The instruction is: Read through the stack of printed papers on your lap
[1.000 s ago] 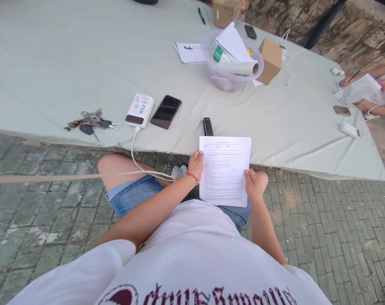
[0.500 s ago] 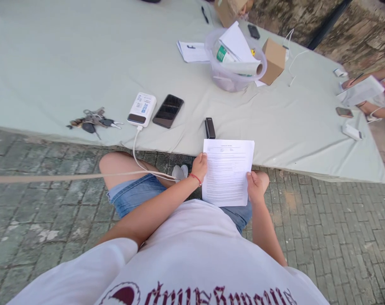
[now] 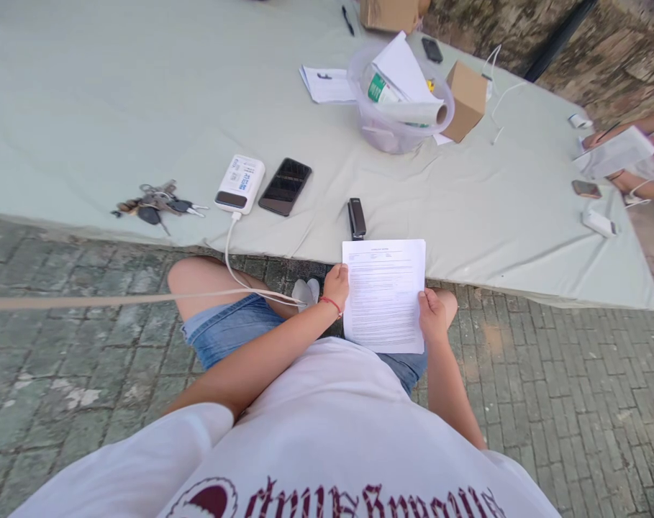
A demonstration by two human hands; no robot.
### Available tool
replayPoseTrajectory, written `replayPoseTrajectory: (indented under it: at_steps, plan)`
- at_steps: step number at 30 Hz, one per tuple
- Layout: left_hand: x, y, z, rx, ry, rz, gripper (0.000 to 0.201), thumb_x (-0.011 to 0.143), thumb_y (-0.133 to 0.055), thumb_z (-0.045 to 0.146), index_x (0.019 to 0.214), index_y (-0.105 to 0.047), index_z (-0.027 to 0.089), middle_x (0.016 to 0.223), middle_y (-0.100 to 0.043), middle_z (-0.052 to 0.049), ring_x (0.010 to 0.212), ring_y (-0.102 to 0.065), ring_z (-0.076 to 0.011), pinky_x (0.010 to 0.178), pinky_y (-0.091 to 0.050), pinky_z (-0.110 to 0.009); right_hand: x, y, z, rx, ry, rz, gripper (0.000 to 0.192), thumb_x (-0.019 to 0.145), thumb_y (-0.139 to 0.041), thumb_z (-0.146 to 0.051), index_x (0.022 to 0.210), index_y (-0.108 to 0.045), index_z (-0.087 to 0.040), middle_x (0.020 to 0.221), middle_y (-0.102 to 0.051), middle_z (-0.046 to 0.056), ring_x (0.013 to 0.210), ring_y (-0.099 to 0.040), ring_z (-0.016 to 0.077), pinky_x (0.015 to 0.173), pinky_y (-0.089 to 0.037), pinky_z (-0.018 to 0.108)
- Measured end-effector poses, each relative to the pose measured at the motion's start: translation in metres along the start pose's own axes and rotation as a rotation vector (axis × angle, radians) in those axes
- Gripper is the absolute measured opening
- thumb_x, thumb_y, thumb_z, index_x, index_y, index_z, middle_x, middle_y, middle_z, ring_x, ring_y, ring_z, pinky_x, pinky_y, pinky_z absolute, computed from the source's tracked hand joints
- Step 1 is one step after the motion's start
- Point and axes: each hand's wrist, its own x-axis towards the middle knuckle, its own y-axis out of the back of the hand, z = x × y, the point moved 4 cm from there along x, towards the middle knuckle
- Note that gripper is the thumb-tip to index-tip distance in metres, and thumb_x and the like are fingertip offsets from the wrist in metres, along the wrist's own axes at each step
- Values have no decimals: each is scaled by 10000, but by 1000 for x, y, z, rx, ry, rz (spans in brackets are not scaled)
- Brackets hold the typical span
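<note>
Printed sheets of paper are held over my lap, just in front of the table's near edge. My left hand pinches their left edge, thumb on top; a red string circles that wrist. On the right edge, my right hand grips lower down, its other fingers hidden behind the paper. Right beyond the top of the sheets a black stapler lies on the table, its near end close to or partly behind the paper.
The cloth-covered table bears keys, a white power bank with a cable, a black phone, a plastic basin of papers and rolls, and a cardboard box. At far right, another person's hands hold papers.
The sheets have tilted slightly and shifted a little to the left, their edges now more even. Both hands keep hold of them.
</note>
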Motion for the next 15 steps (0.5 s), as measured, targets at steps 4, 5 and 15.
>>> replayPoseTrajectory:
  at_steps: [4, 5, 15]
  plan:
    - [0, 2, -1, 97, -27, 50, 299, 933, -568, 427, 716, -560, 223, 728, -634, -14, 750, -590, -206, 782, -463, -333, -1, 1, -1, -24, 16, -7, 521, 910, -490, -657, 1075, -682, -202, 1018, -732, 102, 977, -640, 303, 892, -496, 439]
    - [1, 2, -1, 131, -42, 52, 307, 943, -548, 416, 703, -557, 225, 729, -632, -20, 758, -591, -213, 791, -458, -339, -2, 1, -3, -27, 25, -9, 518, 913, -486, -656, 1072, -680, -202, 1009, -730, 101, 972, -639, 302, 890, -496, 439]
    - [-1, 1, -1, 118, -62, 35, 343, 960, -484, 448, 689, -509, 239, 728, -583, -18, 772, -557, -216, 782, -429, -335, -4, 2, -10, -78, 30, 24, 521, 895, -471, -681, 998, -666, -209, 945, -718, 93, 907, -637, 293, 834, -493, 419]
